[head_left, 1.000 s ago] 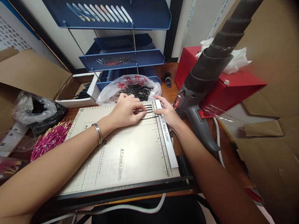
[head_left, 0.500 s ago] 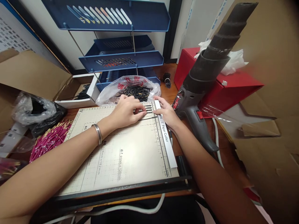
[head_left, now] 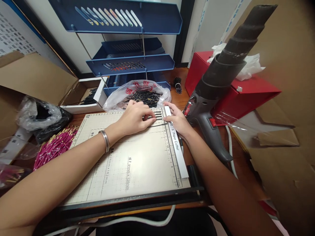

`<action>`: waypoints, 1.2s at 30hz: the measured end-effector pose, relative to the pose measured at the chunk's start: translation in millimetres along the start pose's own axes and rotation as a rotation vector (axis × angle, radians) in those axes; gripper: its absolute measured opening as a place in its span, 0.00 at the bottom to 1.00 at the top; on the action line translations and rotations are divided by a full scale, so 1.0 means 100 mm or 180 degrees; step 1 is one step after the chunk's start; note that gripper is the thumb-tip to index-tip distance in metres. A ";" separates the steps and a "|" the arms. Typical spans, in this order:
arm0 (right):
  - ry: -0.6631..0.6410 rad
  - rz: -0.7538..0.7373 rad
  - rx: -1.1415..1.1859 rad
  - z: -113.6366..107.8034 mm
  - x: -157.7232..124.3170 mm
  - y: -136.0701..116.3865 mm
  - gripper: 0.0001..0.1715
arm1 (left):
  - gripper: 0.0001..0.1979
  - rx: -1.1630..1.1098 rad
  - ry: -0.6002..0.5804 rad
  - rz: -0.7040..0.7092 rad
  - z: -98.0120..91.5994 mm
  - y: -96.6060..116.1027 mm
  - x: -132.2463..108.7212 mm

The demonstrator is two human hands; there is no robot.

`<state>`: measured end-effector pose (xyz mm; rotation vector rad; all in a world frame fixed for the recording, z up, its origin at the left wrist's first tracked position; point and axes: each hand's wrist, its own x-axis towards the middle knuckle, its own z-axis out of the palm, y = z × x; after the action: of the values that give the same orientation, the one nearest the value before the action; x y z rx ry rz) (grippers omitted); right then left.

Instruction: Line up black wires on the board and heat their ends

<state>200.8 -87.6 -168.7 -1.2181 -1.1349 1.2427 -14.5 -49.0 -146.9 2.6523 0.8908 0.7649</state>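
A cream paper cutter board (head_left: 147, 157) with printed size lines lies in front of me, a white strip (head_left: 179, 147) along its right side. Over its upper part, my left hand (head_left: 139, 118) pinches the end of a thin black cord (head_left: 158, 120). My right hand (head_left: 176, 119) is at the top of the white strip, its thumb and fingers closed at the cord's other end. Another thin black cord (head_left: 157, 125) lies just below. Short dark lines show above the held cord; whether they are cords or print is unclear.
A clear plastic bag (head_left: 115, 98) of black cords lies behind the board. Blue shelves (head_left: 130, 62) rise at the back. A heat gun (head_left: 209, 88) and a red box (head_left: 258, 91) stand at right. Magenta cords (head_left: 55, 147) and an open carton (head_left: 41, 77) are at left.
The whole view has shifted slightly, so everything appears a little further right. Both hands keep nearly the same places over the board.
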 end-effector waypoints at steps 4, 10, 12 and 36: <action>0.0014 0.0011 0.0019 0.01 0.00 -0.01 0.48 | 0.12 0.0006 -0.0006 -0.0021 0.00 0.00 0.00; 0.0037 0.0034 0.0022 0.02 0.00 -0.03 0.48 | 0.13 0.0007 -0.0037 -0.0016 0.00 0.01 0.00; 0.0031 0.0020 0.0018 0.02 0.00 -0.03 0.48 | 0.13 0.0013 -0.0024 -0.0009 0.01 0.01 0.00; 0.0041 -0.0030 -0.0043 0.00 0.02 0.02 0.47 | 0.13 -0.0006 0.0052 0.0039 0.02 -0.01 0.00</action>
<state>201.1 -85.9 -170.8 -1.2279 -1.1404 1.2203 -14.0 -48.6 -149.1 2.6559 0.8782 0.7910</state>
